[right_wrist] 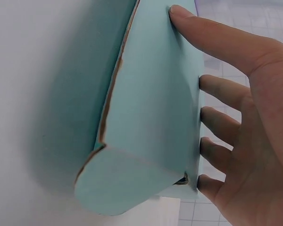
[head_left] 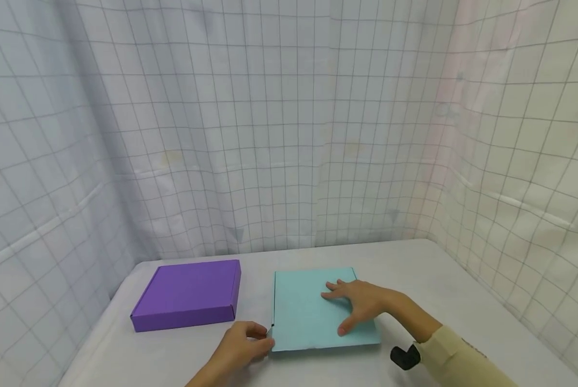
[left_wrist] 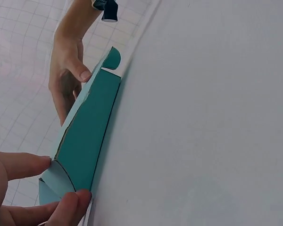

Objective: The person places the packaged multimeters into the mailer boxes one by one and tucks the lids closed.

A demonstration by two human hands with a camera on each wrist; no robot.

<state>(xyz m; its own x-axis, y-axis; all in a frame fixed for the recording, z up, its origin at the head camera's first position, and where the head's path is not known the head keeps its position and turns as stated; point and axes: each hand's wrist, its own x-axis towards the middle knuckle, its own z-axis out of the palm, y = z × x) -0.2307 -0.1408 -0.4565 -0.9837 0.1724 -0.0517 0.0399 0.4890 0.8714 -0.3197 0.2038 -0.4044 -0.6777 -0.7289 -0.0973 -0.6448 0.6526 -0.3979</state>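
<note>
A flat light blue cardboard box (head_left: 298,306) lies on the white table. At its near left corner my left hand (head_left: 240,342) pinches a small rounded flap (left_wrist: 59,178) between thumb and fingers, as the left wrist view shows. My right hand (head_left: 361,302) rests on the lid with its fingers spread and thumb stretched toward the near edge. Another rounded flap (right_wrist: 115,181) sticks out at the box's near right corner, free of any hand. The front wall (left_wrist: 92,127) looks darker teal under the lid's edge.
A closed purple box (head_left: 187,290) lies to the left of the light blue one. White cloth (head_left: 260,129) with a grid pattern hangs behind and along both sides of the white table (head_left: 414,269). A black strap piece (head_left: 405,357) hangs from my right wrist.
</note>
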